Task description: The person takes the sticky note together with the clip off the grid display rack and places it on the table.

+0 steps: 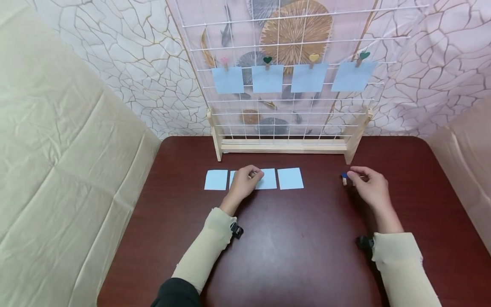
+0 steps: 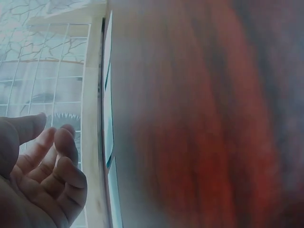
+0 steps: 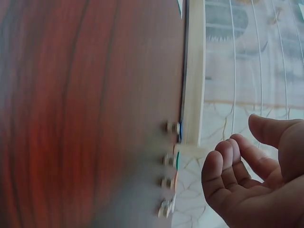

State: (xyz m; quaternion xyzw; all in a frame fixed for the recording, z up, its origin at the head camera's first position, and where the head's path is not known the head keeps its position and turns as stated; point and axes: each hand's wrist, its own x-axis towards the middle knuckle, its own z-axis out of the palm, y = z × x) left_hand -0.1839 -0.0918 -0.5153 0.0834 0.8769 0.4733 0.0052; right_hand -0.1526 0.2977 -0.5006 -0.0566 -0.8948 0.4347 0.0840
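My left hand [image 1: 244,181] is above a row of pale blue paper squares [image 1: 290,178] on the table, partly covering the middle ones. Its fingers [image 2: 71,175] bend loosely with a gap to the thumb, and nothing is held. On the right, my other hand [image 1: 371,187] hovers beside a small wooden clip with a blue top [image 1: 344,179]. Several such clips [image 3: 169,160] stand in a line in the right wrist view, mostly hidden by the hand in the head view. Thumb and fingers [image 3: 213,171] there are apart, with nothing between them.
A white wire grid [image 1: 287,101] on a wooden stand [image 1: 284,147] rises at the table's back. Several blue sheets [image 1: 267,79] hang from it by heart-topped clips [image 1: 313,59]. Pale cloth [image 1: 69,170] and a crack-patterned backdrop [image 1: 130,55] surround the dark red table [image 1: 291,256].
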